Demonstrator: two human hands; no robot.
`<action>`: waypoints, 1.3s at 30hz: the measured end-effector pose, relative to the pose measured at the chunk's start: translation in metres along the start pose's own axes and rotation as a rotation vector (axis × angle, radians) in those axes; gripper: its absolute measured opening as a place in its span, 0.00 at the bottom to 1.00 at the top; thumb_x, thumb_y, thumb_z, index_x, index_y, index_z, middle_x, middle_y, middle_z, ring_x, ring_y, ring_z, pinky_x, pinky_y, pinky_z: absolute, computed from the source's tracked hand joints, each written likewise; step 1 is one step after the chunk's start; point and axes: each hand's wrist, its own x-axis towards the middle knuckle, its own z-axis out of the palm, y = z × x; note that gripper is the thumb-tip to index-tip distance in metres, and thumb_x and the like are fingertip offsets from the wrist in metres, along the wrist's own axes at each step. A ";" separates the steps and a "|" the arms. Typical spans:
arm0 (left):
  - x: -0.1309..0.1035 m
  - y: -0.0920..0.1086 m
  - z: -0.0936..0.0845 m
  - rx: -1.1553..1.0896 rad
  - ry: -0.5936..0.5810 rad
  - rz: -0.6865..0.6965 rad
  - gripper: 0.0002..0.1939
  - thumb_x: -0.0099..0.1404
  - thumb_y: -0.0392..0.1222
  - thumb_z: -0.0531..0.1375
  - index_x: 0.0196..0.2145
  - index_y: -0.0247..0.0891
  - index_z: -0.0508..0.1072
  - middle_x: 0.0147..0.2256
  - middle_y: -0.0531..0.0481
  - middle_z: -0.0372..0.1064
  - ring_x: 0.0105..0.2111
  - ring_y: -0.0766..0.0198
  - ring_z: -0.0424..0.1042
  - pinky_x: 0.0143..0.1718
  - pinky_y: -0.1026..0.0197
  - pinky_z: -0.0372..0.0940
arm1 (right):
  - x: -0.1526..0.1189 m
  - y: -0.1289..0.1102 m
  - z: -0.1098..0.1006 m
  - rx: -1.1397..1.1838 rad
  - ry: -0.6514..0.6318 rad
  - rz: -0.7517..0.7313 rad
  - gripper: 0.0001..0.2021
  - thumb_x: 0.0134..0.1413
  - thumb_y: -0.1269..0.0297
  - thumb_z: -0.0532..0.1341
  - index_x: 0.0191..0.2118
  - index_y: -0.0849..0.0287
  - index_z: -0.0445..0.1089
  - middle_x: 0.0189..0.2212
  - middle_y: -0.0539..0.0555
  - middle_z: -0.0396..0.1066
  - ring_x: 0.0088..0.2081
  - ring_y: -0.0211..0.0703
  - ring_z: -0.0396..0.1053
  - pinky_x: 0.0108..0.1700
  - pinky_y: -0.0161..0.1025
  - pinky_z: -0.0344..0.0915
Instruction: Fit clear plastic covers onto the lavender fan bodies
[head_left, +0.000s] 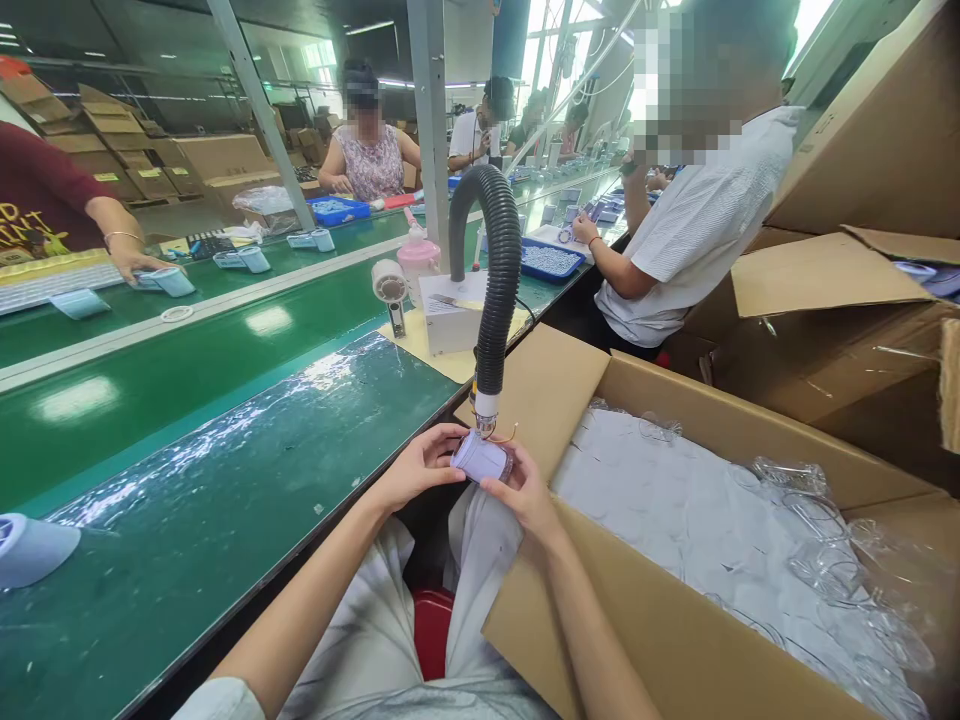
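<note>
Between my two hands is a small pale lavender plastic housing (480, 458), with a clear-looking rim on its right side. My left hand (429, 462) grips its left end between thumb and fingers. On the right end, my right hand (523, 488) closes with the thumb in front; its other fingers are partly hidden behind. Directly above the housing, the metal-tipped white nozzle (487, 412) of a black corrugated hose (501, 270) points down and meets or nearly meets its top edge. A thin wire shows beside the nozzle.
A cardboard box (660, 640) with clear plastic parts (817, 540) stands at my right. The green bench (247, 480) lies left, with a pale blue part (34, 550). Ahead are a white box (454, 320) and a handheld fan (390, 290). Co-workers sit across the line and ahead right.
</note>
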 end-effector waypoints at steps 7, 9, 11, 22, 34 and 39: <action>-0.057 0.013 0.019 0.010 -0.158 -0.106 0.39 0.54 0.35 0.70 0.61 0.46 0.64 0.60 0.41 0.64 0.55 0.52 0.69 0.57 0.53 0.64 | -0.048 -0.044 -0.001 -0.434 -0.200 -0.095 0.32 0.43 0.69 0.74 0.56 0.50 0.68 0.58 0.56 0.67 0.58 0.55 0.65 0.62 0.53 0.59; -0.070 0.020 0.025 0.056 -0.176 -0.053 0.39 0.53 0.34 0.70 0.61 0.47 0.65 0.61 0.42 0.62 0.57 0.50 0.68 0.58 0.52 0.65 | -0.058 -0.054 0.002 -0.526 -0.241 -0.123 0.31 0.46 0.67 0.73 0.57 0.49 0.67 0.57 0.55 0.67 0.58 0.54 0.65 0.60 0.52 0.61; -0.079 0.026 0.028 0.138 -0.182 0.016 0.38 0.52 0.35 0.71 0.60 0.48 0.67 0.62 0.42 0.62 0.57 0.49 0.67 0.57 0.51 0.66 | -0.066 -0.063 0.005 -0.570 -0.258 -0.119 0.30 0.47 0.66 0.72 0.58 0.48 0.67 0.57 0.55 0.68 0.57 0.54 0.66 0.60 0.52 0.63; -0.097 0.032 0.031 0.366 -0.176 0.009 0.38 0.55 0.44 0.69 0.62 0.44 0.63 0.54 0.42 0.71 0.45 0.52 0.74 0.43 0.59 0.70 | -0.084 -0.074 0.014 -0.781 -0.302 -0.211 0.30 0.49 0.64 0.71 0.59 0.48 0.66 0.55 0.55 0.70 0.54 0.54 0.69 0.57 0.50 0.67; -0.114 0.018 0.039 -0.074 -0.127 -0.181 0.32 0.58 0.50 0.67 0.59 0.47 0.66 0.53 0.45 0.70 0.47 0.55 0.72 0.47 0.58 0.67 | -0.091 -0.086 0.019 -0.404 -0.397 0.205 0.27 0.56 0.62 0.67 0.60 0.46 0.61 0.59 0.55 0.63 0.58 0.53 0.65 0.57 0.47 0.66; -0.120 0.026 0.038 0.114 -0.144 -0.120 0.39 0.54 0.47 0.70 0.62 0.50 0.62 0.57 0.45 0.66 0.55 0.50 0.68 0.55 0.53 0.64 | -0.095 -0.091 0.022 -0.285 -0.356 0.293 0.19 0.56 0.60 0.67 0.52 0.46 0.65 0.51 0.54 0.70 0.50 0.49 0.72 0.48 0.42 0.72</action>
